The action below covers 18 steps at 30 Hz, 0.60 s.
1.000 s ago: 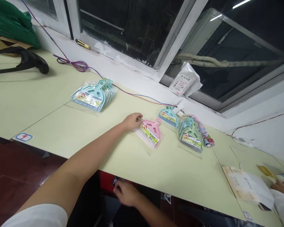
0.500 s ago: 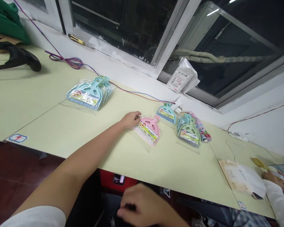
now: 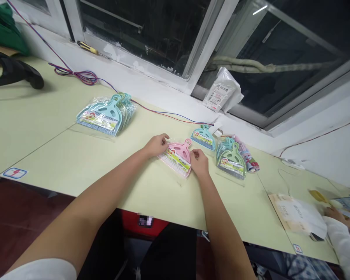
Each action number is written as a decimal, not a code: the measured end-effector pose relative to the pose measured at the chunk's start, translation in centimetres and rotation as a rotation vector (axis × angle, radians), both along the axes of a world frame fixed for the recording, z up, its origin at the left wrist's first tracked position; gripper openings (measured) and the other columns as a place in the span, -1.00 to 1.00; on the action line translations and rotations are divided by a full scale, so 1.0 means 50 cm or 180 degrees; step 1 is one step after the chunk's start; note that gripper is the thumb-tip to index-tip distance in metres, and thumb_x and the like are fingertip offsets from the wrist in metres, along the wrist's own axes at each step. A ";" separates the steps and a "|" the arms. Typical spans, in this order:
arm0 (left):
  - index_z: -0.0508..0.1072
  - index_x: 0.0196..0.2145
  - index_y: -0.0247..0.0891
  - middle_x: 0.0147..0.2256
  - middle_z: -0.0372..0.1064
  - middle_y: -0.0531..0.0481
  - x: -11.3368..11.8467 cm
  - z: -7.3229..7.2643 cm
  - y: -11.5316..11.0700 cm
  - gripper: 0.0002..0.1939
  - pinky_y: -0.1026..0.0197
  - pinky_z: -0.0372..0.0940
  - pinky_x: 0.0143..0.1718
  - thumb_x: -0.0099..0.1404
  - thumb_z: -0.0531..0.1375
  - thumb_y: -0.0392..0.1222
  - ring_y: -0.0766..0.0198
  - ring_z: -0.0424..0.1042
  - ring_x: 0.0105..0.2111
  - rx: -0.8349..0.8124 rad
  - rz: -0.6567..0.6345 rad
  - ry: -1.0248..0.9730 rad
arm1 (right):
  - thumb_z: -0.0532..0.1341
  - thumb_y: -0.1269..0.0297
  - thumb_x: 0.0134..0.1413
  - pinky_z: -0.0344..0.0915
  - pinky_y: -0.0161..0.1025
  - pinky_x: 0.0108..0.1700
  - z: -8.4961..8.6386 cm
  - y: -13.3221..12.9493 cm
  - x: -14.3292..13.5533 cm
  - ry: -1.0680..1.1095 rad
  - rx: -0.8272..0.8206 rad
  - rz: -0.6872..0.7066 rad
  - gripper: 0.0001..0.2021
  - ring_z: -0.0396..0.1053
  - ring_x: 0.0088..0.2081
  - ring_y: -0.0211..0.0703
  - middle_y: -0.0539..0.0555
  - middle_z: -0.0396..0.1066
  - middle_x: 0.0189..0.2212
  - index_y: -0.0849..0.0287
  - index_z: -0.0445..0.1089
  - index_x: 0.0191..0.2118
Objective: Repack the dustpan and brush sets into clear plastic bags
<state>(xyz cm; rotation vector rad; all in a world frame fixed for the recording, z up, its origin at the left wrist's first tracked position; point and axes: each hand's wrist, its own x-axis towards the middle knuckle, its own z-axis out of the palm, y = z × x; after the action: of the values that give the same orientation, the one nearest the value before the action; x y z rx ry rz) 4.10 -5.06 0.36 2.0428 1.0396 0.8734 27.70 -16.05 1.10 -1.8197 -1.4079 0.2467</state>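
A pink dustpan and brush set [image 3: 179,156] in a clear bag lies on the pale table between my hands. My left hand [image 3: 157,145] grips its left edge with closed fingers. At its right edge, my right hand [image 3: 199,161] pinches the bag. Just beyond is a single blue set [image 3: 203,137]. To the right, a green set [image 3: 232,162] lies on top of blue ones. Several bagged sets, a blue one [image 3: 100,116] in front, overlap on the left.
A patterned cloth item [image 3: 246,155] lies behind the right-hand sets. Cables [image 3: 89,77] run along the wall. A white package [image 3: 221,91] rests on the sill. At far right, another person's hand [image 3: 335,214] is beside a paper bag [image 3: 297,217].
My right hand has come up from below the table edge to the pink set's right side and taken hold there. My left hand remains at the left edge.
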 end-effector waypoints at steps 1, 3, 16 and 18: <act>0.46 0.00 -0.23 -0.32 0.51 0.05 -0.001 0.002 0.000 -0.61 0.23 0.26 -0.34 0.19 0.18 -0.22 0.26 0.46 -0.37 -0.0002 0.0026 0.0022 | 0.16 0.05 0.20 0.36 -0.10 -0.07 -0.003 0.000 -0.002 0.0017 -0.0049 0.0011 -0.71 0.45 -0.24 -0.05 0.15 0.55 -0.21 0.15 0.46 -0.17; 0.46 -0.01 -0.24 -0.36 0.48 0.06 -0.004 0.008 -0.001 -0.61 0.22 0.24 -0.36 0.18 0.18 -0.22 0.24 0.45 -0.38 0.0010 0.0083 0.0098 | 0.17 0.07 0.19 0.34 -0.06 0.00 0.008 0.001 -0.008 -0.0136 0.0058 -0.0027 -0.71 0.45 -0.16 -0.01 0.19 0.55 -0.15 0.16 0.45 -0.13; 0.45 0.05 -0.22 -0.42 0.46 0.06 -0.014 0.023 -0.004 -0.55 0.19 0.18 -0.41 0.18 0.15 -0.24 0.20 0.44 -0.40 0.0047 0.0255 0.0354 | 0.31 0.04 0.25 0.38 -0.33 -0.24 0.008 -0.374 -0.364 0.0177 -0.1845 0.4330 -0.69 0.47 -0.32 -0.20 0.02 0.49 -0.41 0.17 0.46 -0.38; 0.45 0.04 -0.22 -0.42 0.46 0.06 -0.013 0.023 -0.004 -0.56 0.19 0.19 -0.39 0.19 0.14 -0.25 0.21 0.44 -0.39 0.0044 0.0258 0.0356 | 0.32 0.07 0.26 0.43 -0.27 -0.21 -0.030 -0.372 -0.363 -0.0021 -0.1836 0.3283 -0.75 0.48 -0.27 -0.16 0.02 0.51 -0.30 0.16 0.50 -0.28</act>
<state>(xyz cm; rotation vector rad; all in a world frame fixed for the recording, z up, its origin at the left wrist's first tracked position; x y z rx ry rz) 3.43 -5.23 1.52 2.0933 1.1874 0.8168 9.58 -34.65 -0.39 -1.2995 -2.3426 1.2671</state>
